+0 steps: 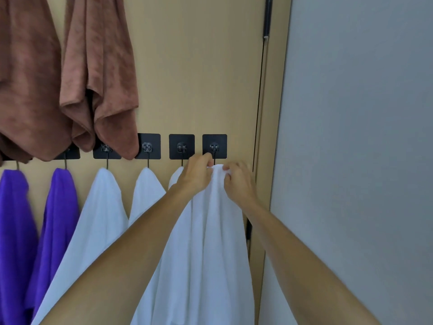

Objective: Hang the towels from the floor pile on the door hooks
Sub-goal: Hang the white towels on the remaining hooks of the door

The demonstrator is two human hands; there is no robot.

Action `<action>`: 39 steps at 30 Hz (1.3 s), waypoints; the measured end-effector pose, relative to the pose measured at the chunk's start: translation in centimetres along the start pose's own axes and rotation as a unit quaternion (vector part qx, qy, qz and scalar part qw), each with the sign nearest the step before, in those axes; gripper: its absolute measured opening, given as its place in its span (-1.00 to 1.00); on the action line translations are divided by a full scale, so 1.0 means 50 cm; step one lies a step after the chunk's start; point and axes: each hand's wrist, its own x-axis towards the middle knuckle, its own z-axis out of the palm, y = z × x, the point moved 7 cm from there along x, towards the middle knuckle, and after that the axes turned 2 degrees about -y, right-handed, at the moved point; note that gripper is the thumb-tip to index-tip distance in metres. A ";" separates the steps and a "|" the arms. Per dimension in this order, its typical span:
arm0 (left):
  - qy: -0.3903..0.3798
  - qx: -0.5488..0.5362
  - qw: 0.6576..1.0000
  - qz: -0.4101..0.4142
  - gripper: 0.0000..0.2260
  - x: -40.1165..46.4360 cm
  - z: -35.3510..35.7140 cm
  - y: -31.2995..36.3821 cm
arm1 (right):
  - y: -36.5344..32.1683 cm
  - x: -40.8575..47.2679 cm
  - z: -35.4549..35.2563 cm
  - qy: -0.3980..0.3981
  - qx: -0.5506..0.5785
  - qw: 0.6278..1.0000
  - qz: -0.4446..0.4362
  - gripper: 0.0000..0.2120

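left hand [196,172] + right hand [236,181]: fingers curled, pinching top fold of white terry towel [218,231] | towel at rightmost black square adhesive hook [214,147], centre-right of frame | hanging down tan door [199,78]

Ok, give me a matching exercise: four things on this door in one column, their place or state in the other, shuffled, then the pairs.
1. soft purple towels
2. rust-brown plush towels
3. white terry towel at the far-right black square hook
4. beige wooden door

A. pinched at its top by left hand and right hand
B. carries the hooks
C. hang lower left
D. hang upper left

Pairs: 1-C, 2-D, 3-A, 4-B
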 end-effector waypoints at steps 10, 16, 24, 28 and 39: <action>0.073 -0.248 0.964 -0.056 -0.78 -0.112 0.087 -0.029 | 0.023 -0.104 0.099 -0.025 0.196 0.980 0.019 -0.60; 0.001 -0.237 0.971 -0.023 -0.54 -0.217 0.172 -0.037 | 0.023 -0.200 0.137 -0.042 0.209 0.977 -0.006 -0.51; -0.070 -0.104 0.991 -0.038 -0.52 -0.334 0.295 -0.087 | 0.087 -0.343 0.234 -0.103 0.222 0.968 0.048 -0.50; -0.088 -0.019 0.994 -0.064 -0.45 -0.398 0.360 -0.117 | 0.119 -0.419 0.283 -0.146 0.232 0.957 0.091 -0.49; -0.143 0.021 0.980 -0.136 -0.31 -0.632 0.490 -0.170 | 0.199 -0.666 0.419 -0.286 0.171 0.926 0.176 -0.48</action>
